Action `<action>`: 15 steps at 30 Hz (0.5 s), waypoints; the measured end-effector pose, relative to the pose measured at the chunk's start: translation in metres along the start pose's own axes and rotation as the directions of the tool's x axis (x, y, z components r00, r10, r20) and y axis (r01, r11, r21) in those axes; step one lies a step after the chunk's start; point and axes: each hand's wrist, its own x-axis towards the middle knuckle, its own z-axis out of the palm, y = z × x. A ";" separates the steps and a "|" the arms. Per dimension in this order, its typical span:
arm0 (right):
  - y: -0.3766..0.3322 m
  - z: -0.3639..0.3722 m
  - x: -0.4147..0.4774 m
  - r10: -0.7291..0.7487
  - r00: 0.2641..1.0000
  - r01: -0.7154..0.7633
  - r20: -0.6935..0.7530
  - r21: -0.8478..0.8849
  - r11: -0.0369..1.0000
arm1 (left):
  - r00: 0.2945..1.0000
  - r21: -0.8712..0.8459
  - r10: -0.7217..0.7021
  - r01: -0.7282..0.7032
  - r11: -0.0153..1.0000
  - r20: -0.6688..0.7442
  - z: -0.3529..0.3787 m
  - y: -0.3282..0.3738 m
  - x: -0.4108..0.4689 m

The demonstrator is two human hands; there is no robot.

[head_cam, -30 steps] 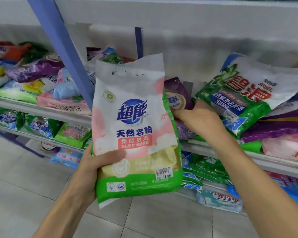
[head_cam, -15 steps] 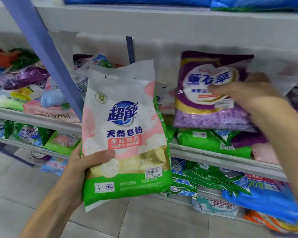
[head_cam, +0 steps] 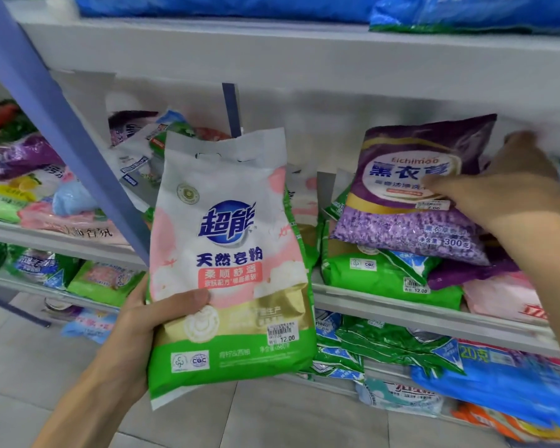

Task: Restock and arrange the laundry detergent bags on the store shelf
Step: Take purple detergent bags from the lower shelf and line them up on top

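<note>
My left hand [head_cam: 136, 334] grips a white, pink and green detergent bag [head_cam: 227, 240] by its lower left side and holds it upright in front of the shelf. To its right, a purple lavender detergent bag [head_cam: 401, 189] leans tilted on top of green bags [head_cam: 379, 276] on the middle shelf [head_cam: 401, 312]. My right hand [head_cam: 511, 195] holds that purple bag at its right side, with the thumb across the front and the fingers behind the upper corner. The hand is blurred.
A slanted blue post [head_cam: 62, 124] crosses the shelf at the left, with mixed bags piled behind it. A pink bag [head_cam: 505, 299] lies at the right of the middle shelf. Green bags [head_cam: 385, 344] and a blue bag [head_cam: 498, 383] fill the lower shelf. Below is grey tiled floor [head_cam: 29, 367].
My right hand pulled the purple bag out from the shelf pile, raised it, and now has it lower, against the green bags. The left hand kept its bag in place.
</note>
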 end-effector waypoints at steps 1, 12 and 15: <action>0.000 0.004 -0.002 -0.065 0.995 0.057 -0.073 -0.111 0.992 | 1.000 -0.004 0.002 -0.002 1.000 -0.011 0.001 0.001 0.001; -0.025 0.055 -0.064 -0.500 0.641 0.746 0.582 -0.319 0.584 | 1.000 -0.010 -0.017 0.017 1.000 -0.026 0.007 0.002 0.008; -0.015 0.050 -0.057 -0.558 0.629 0.767 0.541 -0.316 0.559 | 0.999 -0.016 -0.035 0.035 0.999 -0.021 0.004 0.003 0.010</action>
